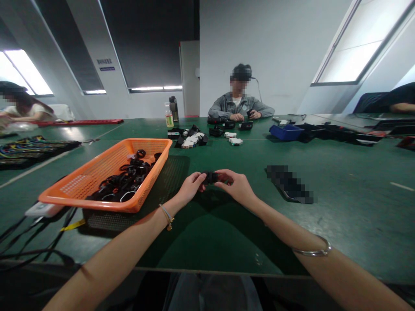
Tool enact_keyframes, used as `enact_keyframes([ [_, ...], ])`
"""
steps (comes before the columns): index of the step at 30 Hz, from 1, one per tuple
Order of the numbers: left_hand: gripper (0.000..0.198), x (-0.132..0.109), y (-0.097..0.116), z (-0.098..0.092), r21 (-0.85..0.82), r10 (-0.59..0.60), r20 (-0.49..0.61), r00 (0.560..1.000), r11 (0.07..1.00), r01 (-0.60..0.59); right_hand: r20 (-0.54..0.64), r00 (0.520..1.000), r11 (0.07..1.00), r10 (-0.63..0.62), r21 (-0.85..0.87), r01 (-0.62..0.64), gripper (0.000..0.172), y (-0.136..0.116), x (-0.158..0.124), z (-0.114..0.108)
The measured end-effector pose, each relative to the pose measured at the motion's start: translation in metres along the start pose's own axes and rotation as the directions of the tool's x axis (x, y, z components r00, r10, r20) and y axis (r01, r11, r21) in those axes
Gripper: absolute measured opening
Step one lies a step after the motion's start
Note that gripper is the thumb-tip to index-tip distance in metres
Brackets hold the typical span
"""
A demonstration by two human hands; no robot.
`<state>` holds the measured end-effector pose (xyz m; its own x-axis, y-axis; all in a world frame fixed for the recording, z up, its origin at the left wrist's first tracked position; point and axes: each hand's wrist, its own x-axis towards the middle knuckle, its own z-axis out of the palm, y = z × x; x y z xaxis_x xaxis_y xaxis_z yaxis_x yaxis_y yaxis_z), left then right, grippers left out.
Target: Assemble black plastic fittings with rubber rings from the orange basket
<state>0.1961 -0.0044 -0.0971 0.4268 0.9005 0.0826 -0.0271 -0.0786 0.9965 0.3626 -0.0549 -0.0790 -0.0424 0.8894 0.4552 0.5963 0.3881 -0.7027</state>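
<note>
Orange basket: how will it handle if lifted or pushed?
The orange basket looks like perforated plastic, so it's probably light and may flex a little under load. Its black parts lie in a loose heap and would likely slide if it tilts. Its broad, shallow shape makes tipping from a push seem unlikely.

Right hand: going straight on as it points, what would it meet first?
The right hand would first meet the small black part it holds, then probably the left hand on its other end; depth is unclear.

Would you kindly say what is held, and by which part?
A small black part, held at one end by the left hand, the other by the right hand.
</note>
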Motion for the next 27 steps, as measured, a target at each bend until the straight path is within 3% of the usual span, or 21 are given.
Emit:
enact_keyframes([
  [17, 0.031, -0.0012, 0.0039, 0.0014, -0.016, -0.030, -0.012, 0.999, 0.999, 0.029, -0.035, 0.993, 0.991, -0.113, -0.074, 0.110, 0.027, -0.0010, -0.0012, -0.0011],
  [22, 0.031, -0.0015, 0.0031, 0.0021, -0.017, -0.024, -0.018, 1.000, 1.000, 0.024, -0.077, 0.992, 0.995, -0.098, -0.027, 0.096, 0.033, 0.0032, -0.0008, 0.0017],
  [27, 0.032, -0.0006, 0.0022, 0.0014, -0.022, -0.014, -0.013, 1.000, 1.000, 0.013, -0.072, 0.991, 0.994, -0.110, 0.005, 0.110, 0.025, 0.0036, -0.0011, 0.0017],
])
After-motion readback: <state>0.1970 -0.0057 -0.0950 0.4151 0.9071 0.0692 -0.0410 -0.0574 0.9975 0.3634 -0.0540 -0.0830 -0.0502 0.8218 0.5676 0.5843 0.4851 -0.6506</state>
